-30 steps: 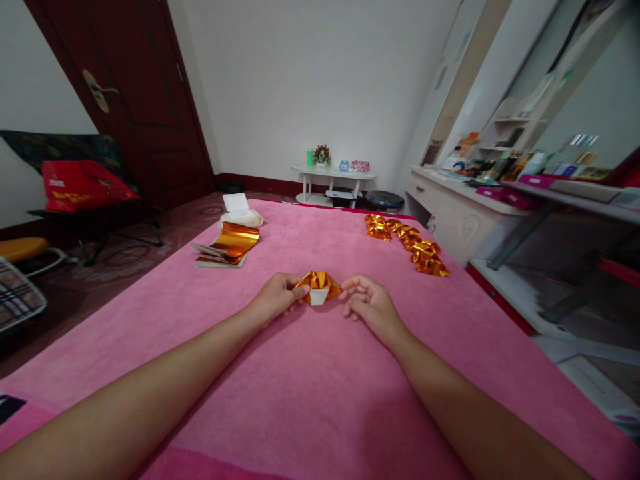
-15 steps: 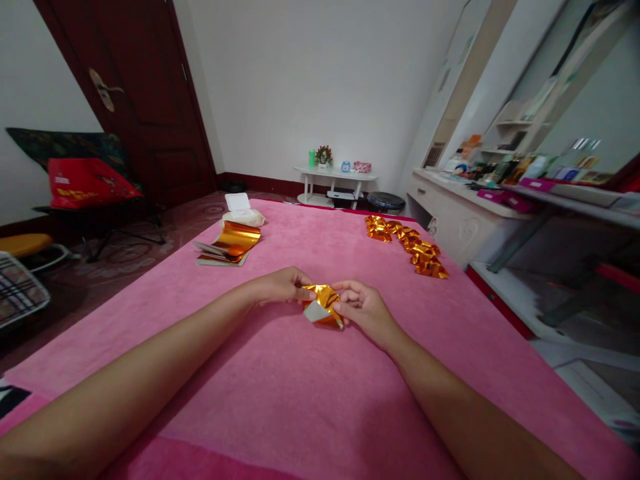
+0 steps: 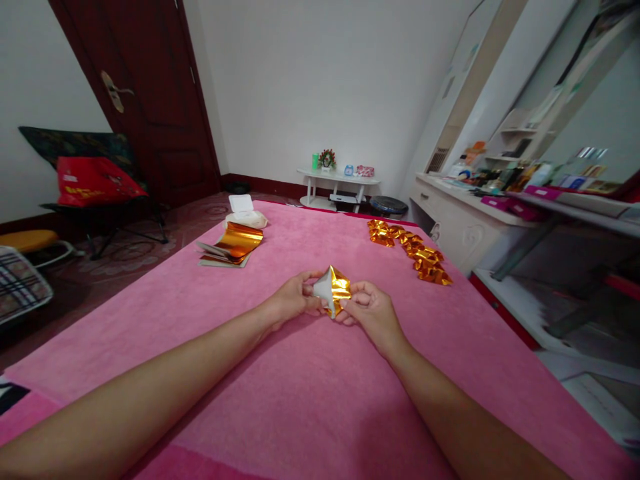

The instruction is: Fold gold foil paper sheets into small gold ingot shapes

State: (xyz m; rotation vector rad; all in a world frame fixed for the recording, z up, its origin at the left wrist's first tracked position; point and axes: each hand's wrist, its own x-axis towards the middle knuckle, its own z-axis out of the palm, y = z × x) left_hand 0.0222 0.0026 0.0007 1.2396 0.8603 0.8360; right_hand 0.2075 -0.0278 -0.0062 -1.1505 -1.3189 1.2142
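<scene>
A folded piece of gold foil paper (image 3: 334,291), white on its inner side, stands nearly upright between my two hands above the pink cloth (image 3: 310,400). My left hand (image 3: 291,300) pinches its left edge with closed fingers. My right hand (image 3: 370,311) grips its right and lower part, fingers curled round it. A stack of flat gold foil sheets (image 3: 235,243) lies to the far left. A row of several finished folded gold pieces (image 3: 411,251) lies to the far right.
A white tissue pack with an open lid (image 3: 244,212) sits behind the foil sheets. A dresser (image 3: 463,217) with bottles and boxes stands at the right edge. A dark door (image 3: 145,100), a chair with a red bag (image 3: 90,183) and a small white table (image 3: 336,180) are beyond.
The foil piece went from lying flat and wide between my fingertips to standing upright with its white side showing. Both hands drew closer together around it.
</scene>
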